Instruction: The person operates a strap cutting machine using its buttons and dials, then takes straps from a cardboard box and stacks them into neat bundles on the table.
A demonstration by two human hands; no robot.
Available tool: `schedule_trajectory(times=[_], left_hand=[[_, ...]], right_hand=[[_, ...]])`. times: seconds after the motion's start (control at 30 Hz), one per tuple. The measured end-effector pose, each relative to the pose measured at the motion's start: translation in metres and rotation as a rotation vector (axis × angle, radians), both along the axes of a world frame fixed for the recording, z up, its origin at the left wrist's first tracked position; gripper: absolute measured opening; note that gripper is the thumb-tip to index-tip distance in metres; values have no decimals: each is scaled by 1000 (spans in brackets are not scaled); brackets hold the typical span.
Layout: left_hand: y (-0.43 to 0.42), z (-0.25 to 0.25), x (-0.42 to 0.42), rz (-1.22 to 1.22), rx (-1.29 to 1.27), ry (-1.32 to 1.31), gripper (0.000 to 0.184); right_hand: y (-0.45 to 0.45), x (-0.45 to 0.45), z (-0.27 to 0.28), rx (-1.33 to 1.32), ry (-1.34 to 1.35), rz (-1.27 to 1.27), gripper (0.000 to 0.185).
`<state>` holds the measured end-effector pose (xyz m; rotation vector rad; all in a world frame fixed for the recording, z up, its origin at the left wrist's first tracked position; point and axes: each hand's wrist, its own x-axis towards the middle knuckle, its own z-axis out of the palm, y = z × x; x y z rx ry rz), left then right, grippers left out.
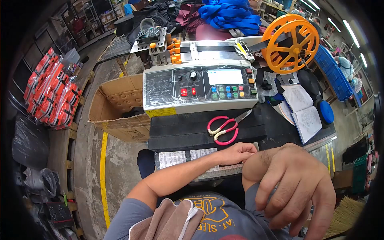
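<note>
My left hand (239,153) rests at the front edge of the workbench, just below the scissors, with its fingers curled in. Part of it is hidden behind my right forearm, and I cannot make out anything in it. Close to the camera at lower right hangs my right hand (294,190), back up, fingers bent loosely and apart, with no object visible in it. Pink-handled scissors (223,130) lie on the black ledge (180,126) in front of the strap-cutting machine (200,86). Printed paper strips (173,158) and a ruler (224,173) lie along the bench edge.
An orange reel (295,47) feeds black webbing into the machine from the right. An open notebook (306,114) and a blue roll (326,112) lie at right. A cardboard box (120,106) stands left. Blue webbing (230,16) is piled behind; orange bagged goods (52,94) sit far left.
</note>
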<state>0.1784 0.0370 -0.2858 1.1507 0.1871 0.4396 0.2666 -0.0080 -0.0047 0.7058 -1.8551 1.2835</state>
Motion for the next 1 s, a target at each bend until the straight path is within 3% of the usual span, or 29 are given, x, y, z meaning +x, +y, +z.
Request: schedule_trajectory(times=[1.0], left_hand=[[-2, 6, -1, 10, 19, -1, 22]], right_hand=[[8, 3, -1, 173, -109, 78, 22]])
